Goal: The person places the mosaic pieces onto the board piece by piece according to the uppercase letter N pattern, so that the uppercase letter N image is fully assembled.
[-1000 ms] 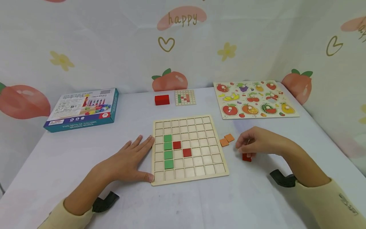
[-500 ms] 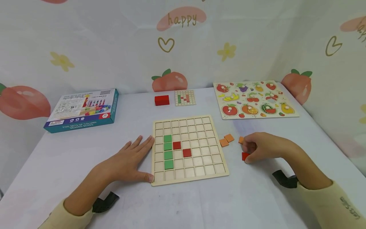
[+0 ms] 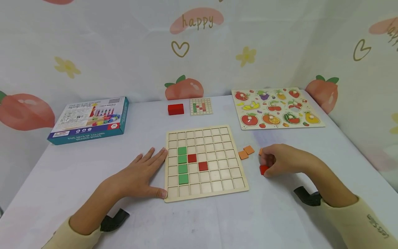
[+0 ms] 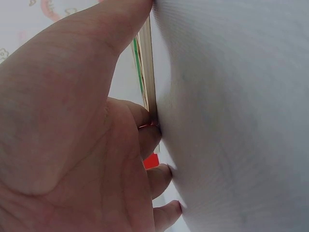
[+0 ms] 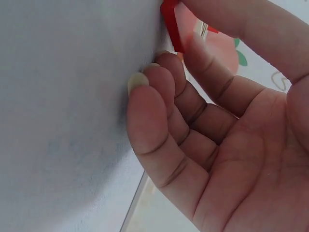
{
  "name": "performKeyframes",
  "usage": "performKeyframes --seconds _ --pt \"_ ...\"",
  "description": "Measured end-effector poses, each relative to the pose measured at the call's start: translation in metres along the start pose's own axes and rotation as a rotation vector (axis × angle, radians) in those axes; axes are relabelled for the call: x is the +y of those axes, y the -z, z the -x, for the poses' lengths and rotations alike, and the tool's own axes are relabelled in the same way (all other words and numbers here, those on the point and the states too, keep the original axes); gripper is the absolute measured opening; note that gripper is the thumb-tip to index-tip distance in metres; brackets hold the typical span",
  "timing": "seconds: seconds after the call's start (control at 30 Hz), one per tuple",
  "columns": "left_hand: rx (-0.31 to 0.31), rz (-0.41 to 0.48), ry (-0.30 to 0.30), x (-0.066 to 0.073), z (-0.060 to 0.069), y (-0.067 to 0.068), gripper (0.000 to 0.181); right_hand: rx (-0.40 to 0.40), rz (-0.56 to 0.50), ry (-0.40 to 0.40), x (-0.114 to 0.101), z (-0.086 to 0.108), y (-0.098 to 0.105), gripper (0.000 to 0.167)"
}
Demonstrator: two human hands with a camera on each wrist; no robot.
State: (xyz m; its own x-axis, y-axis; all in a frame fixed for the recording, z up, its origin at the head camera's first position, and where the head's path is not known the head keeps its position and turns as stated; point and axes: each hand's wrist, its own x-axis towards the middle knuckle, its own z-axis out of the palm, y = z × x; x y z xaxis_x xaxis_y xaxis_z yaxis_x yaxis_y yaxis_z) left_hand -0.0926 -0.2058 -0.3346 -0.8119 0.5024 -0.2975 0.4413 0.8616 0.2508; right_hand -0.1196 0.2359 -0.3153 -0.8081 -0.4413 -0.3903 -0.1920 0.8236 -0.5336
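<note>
A wooden grid board lies flat on the table, with a column of several green tiles and two red tiles set in its squares. My left hand rests on the table, fingers spread, its fingertips and thumb touching the board's left edge. To the right of the board, my right hand pinches a loose red tile between thumb and index finger, low at the table; its other fingers are curled. Two orange tiles lie by the board's right edge. Another orange tile is mostly hidden behind the right hand.
At the back stand a red block and a small pattern card. A fruit knob puzzle lies at the back right, and a boxed bead set at the back left. Printed cloth hangs behind the table.
My right hand has come down onto the red tile, uncovered part of an orange tile, and shifted slightly left with the red tile. My left hand has stayed put.
</note>
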Motion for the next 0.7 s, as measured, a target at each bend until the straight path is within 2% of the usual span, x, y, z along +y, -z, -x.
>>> performKeyframes --seconds 0.23,0.43,0.7 --pt "0.001 0.009 0.002 0.0008 0.0005 0.0009 0.127 -0.028 -0.092 0.03 -0.002 -0.0003 0.002 0.018" --pt "-0.002 0.007 0.003 -0.0002 0.0004 -0.0002 0.128 -0.069 -0.224 0.065 -0.0001 -0.0042 0.0013 0.006" --pt "0.002 -0.018 -0.001 -0.001 -0.0009 -0.0019 0.128 -0.035 -0.321 0.044 -0.0004 -0.0087 -0.0008 0.008"
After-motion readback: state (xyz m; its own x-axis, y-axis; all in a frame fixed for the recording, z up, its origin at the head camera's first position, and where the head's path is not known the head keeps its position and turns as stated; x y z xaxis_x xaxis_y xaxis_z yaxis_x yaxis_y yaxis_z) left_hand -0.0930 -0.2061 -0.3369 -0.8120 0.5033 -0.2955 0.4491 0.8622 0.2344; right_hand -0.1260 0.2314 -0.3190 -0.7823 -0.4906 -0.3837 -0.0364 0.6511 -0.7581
